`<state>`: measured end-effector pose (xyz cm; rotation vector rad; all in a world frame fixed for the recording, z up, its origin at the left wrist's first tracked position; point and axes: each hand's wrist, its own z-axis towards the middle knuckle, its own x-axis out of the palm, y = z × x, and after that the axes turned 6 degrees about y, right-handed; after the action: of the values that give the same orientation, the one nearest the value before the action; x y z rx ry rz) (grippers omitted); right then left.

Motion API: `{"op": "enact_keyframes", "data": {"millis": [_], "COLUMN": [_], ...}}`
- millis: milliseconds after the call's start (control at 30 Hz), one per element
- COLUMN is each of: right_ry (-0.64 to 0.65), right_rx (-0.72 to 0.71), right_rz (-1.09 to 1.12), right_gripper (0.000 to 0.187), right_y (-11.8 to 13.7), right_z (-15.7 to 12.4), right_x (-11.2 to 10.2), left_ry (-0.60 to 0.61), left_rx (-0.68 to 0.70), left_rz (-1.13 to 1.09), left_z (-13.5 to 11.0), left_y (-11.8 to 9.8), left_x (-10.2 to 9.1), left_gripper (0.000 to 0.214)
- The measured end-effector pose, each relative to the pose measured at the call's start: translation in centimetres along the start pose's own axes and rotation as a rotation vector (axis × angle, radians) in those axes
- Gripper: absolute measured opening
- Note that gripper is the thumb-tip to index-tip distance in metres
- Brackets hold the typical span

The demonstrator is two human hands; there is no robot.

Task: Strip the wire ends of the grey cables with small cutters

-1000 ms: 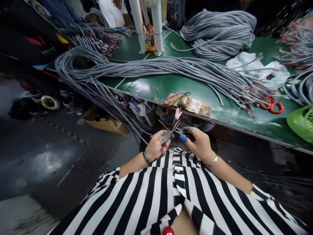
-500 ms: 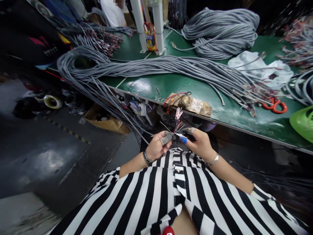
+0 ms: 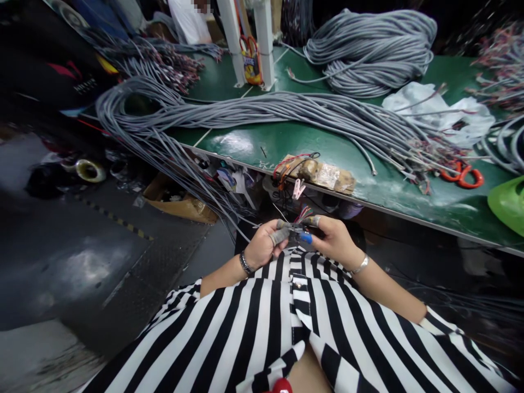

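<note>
In front of my striped shirt, my left hand (image 3: 266, 240) is closed, with grey wrappings on its fingers, around the end of a grey cable (image 3: 242, 230). Thin coloured wires (image 3: 304, 213) fan out of that end, between both hands. A single pale wire (image 3: 280, 212) sticks up apart from them. My right hand (image 3: 336, 239) pinches at the base of the wires, with a wrapped index finger and a blue cover on the thumb. Something dark lies between the fingertips, too small to make out. Just beyond, a pink clothespin (image 3: 298, 189) stands near the table edge.
A long bundle of grey cables (image 3: 262, 109) crosses the green table (image 3: 237, 143). Along its edge lies a taped wooden block (image 3: 323, 173). Orange-handled scissors (image 3: 469, 177) and a green object (image 3: 507, 204) are at right. A cable coil (image 3: 372, 49) lies behind; a cardboard box (image 3: 176, 204) stands below left.
The coloured wires have tipped to the right, toward my right fingers, and away from the clothespin. My right fingers have shifted slightly at the wires' base. My left hand stays nearly in place.
</note>
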<state>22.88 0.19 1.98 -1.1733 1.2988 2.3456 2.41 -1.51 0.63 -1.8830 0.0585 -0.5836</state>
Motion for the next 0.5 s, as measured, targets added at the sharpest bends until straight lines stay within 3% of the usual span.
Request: {"op": "enact_keyframes", "data": {"millis": [233, 500], "right_ry": [0.14, 0.209], "right_rx": [-0.021, -0.019], "right_rz": [-0.024, 0.037], "right_gripper": [0.026, 0.03], "right_y": [-0.95, -1.02], "right_z": [0.23, 0.4], "right_x": [-0.48, -0.39], "left_ry": [0.014, 0.086], "left_rx": [0.011, 0.003], "left_rz": [0.127, 0.033], "left_z": [-0.15, 0.02], "left_y": [0.21, 0.2], "left_x": [-0.34, -0.57], "left_gripper": [0.036, 0.033]}}
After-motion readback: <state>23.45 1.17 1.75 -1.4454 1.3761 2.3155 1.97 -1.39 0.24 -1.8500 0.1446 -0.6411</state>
